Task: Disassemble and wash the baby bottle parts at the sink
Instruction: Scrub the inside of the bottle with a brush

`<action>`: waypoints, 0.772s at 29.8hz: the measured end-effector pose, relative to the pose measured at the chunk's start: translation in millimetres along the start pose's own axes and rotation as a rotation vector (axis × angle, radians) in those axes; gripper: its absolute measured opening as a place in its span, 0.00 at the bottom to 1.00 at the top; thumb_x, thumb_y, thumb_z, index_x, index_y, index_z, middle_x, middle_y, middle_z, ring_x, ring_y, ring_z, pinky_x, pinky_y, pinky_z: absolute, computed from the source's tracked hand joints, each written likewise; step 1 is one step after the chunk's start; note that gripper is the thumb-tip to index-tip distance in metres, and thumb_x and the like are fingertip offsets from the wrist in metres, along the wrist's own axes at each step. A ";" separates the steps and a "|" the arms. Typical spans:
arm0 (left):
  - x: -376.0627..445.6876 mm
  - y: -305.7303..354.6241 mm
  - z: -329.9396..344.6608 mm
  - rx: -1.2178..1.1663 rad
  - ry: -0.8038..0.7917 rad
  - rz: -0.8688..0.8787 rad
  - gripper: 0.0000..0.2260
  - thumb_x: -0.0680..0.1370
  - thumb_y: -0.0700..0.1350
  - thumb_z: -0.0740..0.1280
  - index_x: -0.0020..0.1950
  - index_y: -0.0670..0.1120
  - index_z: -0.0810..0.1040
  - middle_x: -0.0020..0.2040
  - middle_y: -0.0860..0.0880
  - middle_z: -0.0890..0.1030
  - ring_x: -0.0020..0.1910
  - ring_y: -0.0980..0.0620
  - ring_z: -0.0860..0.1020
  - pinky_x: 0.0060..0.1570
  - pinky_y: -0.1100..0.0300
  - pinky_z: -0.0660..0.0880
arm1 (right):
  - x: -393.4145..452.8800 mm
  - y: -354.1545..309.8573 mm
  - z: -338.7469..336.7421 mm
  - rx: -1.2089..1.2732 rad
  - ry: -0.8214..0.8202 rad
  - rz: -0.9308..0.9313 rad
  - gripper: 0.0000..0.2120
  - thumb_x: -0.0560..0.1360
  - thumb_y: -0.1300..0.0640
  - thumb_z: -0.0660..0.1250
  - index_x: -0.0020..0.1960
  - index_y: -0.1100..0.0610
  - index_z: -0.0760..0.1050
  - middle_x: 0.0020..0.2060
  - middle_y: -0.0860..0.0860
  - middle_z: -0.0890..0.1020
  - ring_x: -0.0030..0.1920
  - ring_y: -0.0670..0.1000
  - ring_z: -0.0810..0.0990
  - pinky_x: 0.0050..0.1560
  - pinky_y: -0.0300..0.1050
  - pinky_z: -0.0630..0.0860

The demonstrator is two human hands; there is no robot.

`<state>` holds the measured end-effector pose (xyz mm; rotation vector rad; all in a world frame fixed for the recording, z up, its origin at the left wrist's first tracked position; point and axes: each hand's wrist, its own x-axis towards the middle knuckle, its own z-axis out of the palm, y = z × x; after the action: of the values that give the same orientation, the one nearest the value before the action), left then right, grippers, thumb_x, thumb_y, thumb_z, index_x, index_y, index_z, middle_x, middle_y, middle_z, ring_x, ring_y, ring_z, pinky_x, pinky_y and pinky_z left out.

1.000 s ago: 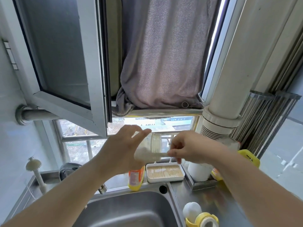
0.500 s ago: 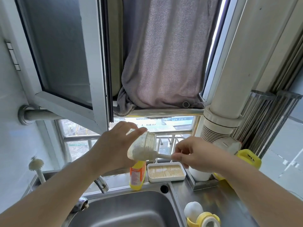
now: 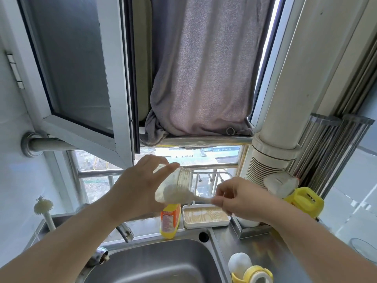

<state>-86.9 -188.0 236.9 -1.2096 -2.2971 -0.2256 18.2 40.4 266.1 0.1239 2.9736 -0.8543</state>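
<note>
Left hand [image 3: 134, 186] is gripping the clear bottle body [image 3: 173, 185], fingers curled round it, above the sink [image 3: 155, 262]. Over the last second the bottle has been dropping lower and tilting mouth-right. Right hand [image 3: 238, 199] is pinching the brush [image 3: 195, 198] handle; the foamy head is now sitting at the bottle's mouth. Scrubbing is probably underway, rinsing not yet.

Count: 1 bottle, 2 brushes including the standing brush [image 3: 43, 209], 1 detergent bottle [image 3: 170, 220], 1 tray [image 3: 206, 218] on the worktop.
</note>
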 end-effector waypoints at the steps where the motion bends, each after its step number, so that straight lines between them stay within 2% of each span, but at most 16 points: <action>1: 0.0 0.8 -1.5 0.008 0.006 0.012 0.43 0.51 0.58 0.80 0.62 0.50 0.70 0.53 0.45 0.80 0.50 0.45 0.80 0.31 0.54 0.80 | -2.0 -1.4 -4.1 0.106 -0.114 0.058 0.10 0.76 0.46 0.64 0.41 0.51 0.77 0.29 0.45 0.78 0.27 0.44 0.71 0.29 0.37 0.68; 3: -0.4 -0.5 -1.3 0.028 0.014 0.031 0.43 0.51 0.59 0.80 0.62 0.50 0.70 0.53 0.45 0.80 0.50 0.45 0.80 0.30 0.55 0.80 | -2.5 -2.5 -10.1 0.124 -0.152 0.060 0.10 0.76 0.46 0.64 0.41 0.52 0.77 0.29 0.46 0.79 0.27 0.44 0.71 0.28 0.37 0.68; 4: -0.5 -1.5 -0.5 0.033 0.015 0.023 0.43 0.51 0.59 0.80 0.63 0.50 0.70 0.53 0.45 0.80 0.50 0.45 0.80 0.31 0.55 0.80 | -2.1 -2.3 -11.5 0.048 -0.079 0.037 0.10 0.76 0.46 0.64 0.42 0.51 0.76 0.31 0.46 0.79 0.29 0.45 0.72 0.31 0.38 0.70; 5: -1.2 -2.0 0.6 0.017 0.017 0.003 0.43 0.52 0.60 0.79 0.64 0.50 0.69 0.53 0.46 0.80 0.50 0.45 0.80 0.33 0.54 0.81 | -0.5 -1.0 -11.3 -0.098 0.054 -0.017 0.09 0.76 0.46 0.65 0.42 0.50 0.75 0.33 0.46 0.79 0.32 0.45 0.74 0.33 0.40 0.71; 6: -2.6 -1.9 2.2 -0.021 0.015 -0.030 0.42 0.54 0.61 0.77 0.64 0.51 0.68 0.53 0.46 0.80 0.51 0.46 0.79 0.36 0.53 0.81 | 2.0 1.8 -11.5 -0.310 0.252 -0.118 0.08 0.75 0.47 0.65 0.42 0.51 0.74 0.33 0.45 0.78 0.32 0.46 0.74 0.33 0.42 0.72; 8: -6.1 -0.5 5.5 -0.104 0.019 -0.096 0.41 0.56 0.62 0.73 0.66 0.52 0.66 0.55 0.48 0.79 0.53 0.47 0.78 0.45 0.54 0.78 | 4.9 7.8 -12.6 -0.674 0.620 -0.402 0.07 0.73 0.51 0.68 0.40 0.53 0.74 0.28 0.47 0.76 0.26 0.48 0.72 0.26 0.40 0.67; 9: -7.5 -0.4 6.8 -0.127 0.008 -0.116 0.41 0.57 0.63 0.73 0.67 0.53 0.67 0.56 0.49 0.79 0.54 0.48 0.78 0.48 0.55 0.76 | 4.4 11.0 -12.1 -0.746 0.720 -0.519 0.07 0.72 0.54 0.68 0.38 0.55 0.74 0.26 0.47 0.74 0.24 0.49 0.70 0.25 0.38 0.64; 10: -8.3 -0.2 6.9 -0.130 -0.001 -0.122 0.41 0.57 0.63 0.74 0.67 0.52 0.68 0.56 0.50 0.79 0.53 0.48 0.78 0.48 0.56 0.75 | 3.5 13.1 -10.8 -0.758 0.747 -0.584 0.07 0.73 0.54 0.67 0.37 0.55 0.74 0.26 0.48 0.73 0.23 0.49 0.69 0.24 0.38 0.62; 12: -8.5 -1.3 4.4 -0.068 0.006 -0.096 0.41 0.56 0.63 0.74 0.66 0.51 0.68 0.54 0.48 0.80 0.52 0.46 0.79 0.44 0.55 0.78 | 3.6 14.8 -4.6 -0.665 0.668 -0.527 0.08 0.75 0.53 0.65 0.38 0.53 0.73 0.27 0.46 0.73 0.24 0.49 0.69 0.25 0.39 0.62; 13: -8.5 -1.3 2.5 -0.025 0.013 -0.082 0.41 0.56 0.63 0.73 0.65 0.50 0.68 0.54 0.46 0.80 0.51 0.45 0.79 0.40 0.54 0.79 | 2.3 11.7 -2.1 -0.563 0.558 -0.409 0.09 0.76 0.50 0.65 0.39 0.52 0.73 0.29 0.45 0.74 0.27 0.48 0.71 0.26 0.40 0.65; 16: -11.6 -1.9 1.2 0.049 -0.001 -0.038 0.42 0.54 0.62 0.77 0.64 0.49 0.69 0.53 0.44 0.80 0.51 0.44 0.79 0.32 0.54 0.80 | -3.3 7.9 -1.3 -0.106 0.042 -0.031 0.09 0.76 0.45 0.64 0.40 0.47 0.75 0.33 0.44 0.77 0.31 0.45 0.72 0.33 0.40 0.69; 18: -14.7 -0.7 3.5 0.055 -0.016 -0.034 0.44 0.52 0.60 0.79 0.63 0.49 0.69 0.53 0.44 0.80 0.51 0.44 0.79 0.31 0.54 0.80 | -4.3 6.7 -6.2 0.024 -0.134 0.043 0.09 0.76 0.45 0.64 0.40 0.48 0.76 0.30 0.45 0.78 0.28 0.45 0.70 0.31 0.39 0.68; 20: -15.5 -0.1 7.9 0.068 -0.024 -0.017 0.44 0.51 0.60 0.80 0.63 0.49 0.70 0.53 0.45 0.79 0.51 0.45 0.79 0.30 0.55 0.80 | -3.1 5.0 -9.6 0.005 -0.157 0.070 0.09 0.76 0.45 0.64 0.43 0.50 0.77 0.30 0.45 0.78 0.28 0.45 0.71 0.32 0.39 0.69; 21: -15.5 0.0 9.9 0.070 -0.024 -0.019 0.44 0.51 0.60 0.80 0.63 0.49 0.70 0.53 0.45 0.79 0.51 0.45 0.79 0.31 0.55 0.80 | -1.6 3.9 -9.9 -0.080 -0.089 0.051 0.09 0.76 0.45 0.64 0.44 0.50 0.77 0.32 0.45 0.79 0.30 0.45 0.72 0.33 0.39 0.69; 23: -13.3 -1.4 10.3 0.044 -0.010 -0.061 0.44 0.52 0.61 0.79 0.64 0.49 0.70 0.53 0.46 0.79 0.51 0.46 0.78 0.33 0.54 0.81 | 1.0 1.7 -7.8 -0.371 0.221 -0.077 0.08 0.77 0.46 0.63 0.45 0.49 0.75 0.34 0.44 0.77 0.33 0.45 0.73 0.32 0.38 0.67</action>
<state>-85.8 -194.5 221.3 -1.1228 -2.3378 -0.1906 17.2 46.0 271.7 0.0946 3.3003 -0.2967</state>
